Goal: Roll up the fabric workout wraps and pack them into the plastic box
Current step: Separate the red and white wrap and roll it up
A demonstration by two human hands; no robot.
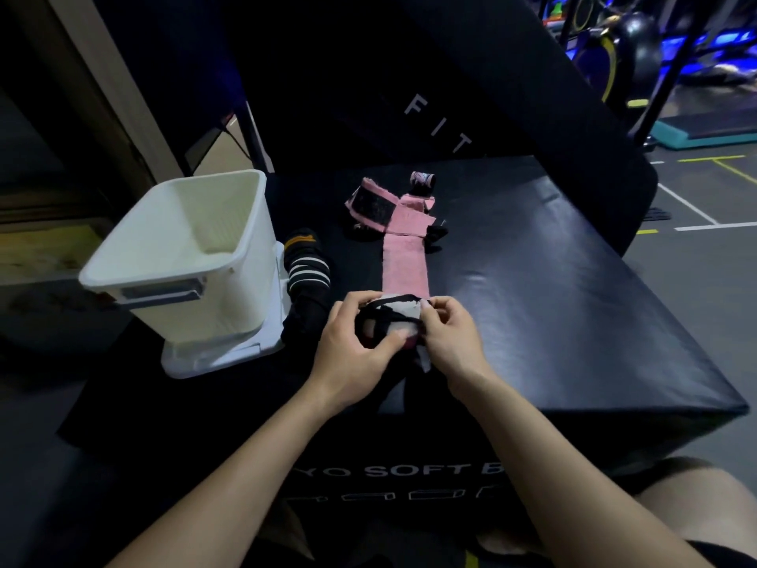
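Left hand (355, 349) and right hand (449, 337) both grip the pink wrap's roll (391, 321) at frame centre (black strap looped over); slack could loosen it.

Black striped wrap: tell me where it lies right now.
In the head view the black striped wrap lies on the black soft box, just right of the white plastic box and left of the pink wrap.

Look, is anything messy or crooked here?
A bit. The far end of the pink wrap lies bunched and folded over itself on the black box, not flat. The white box sits tilted on its lid. Both hands hold the rolled near end.
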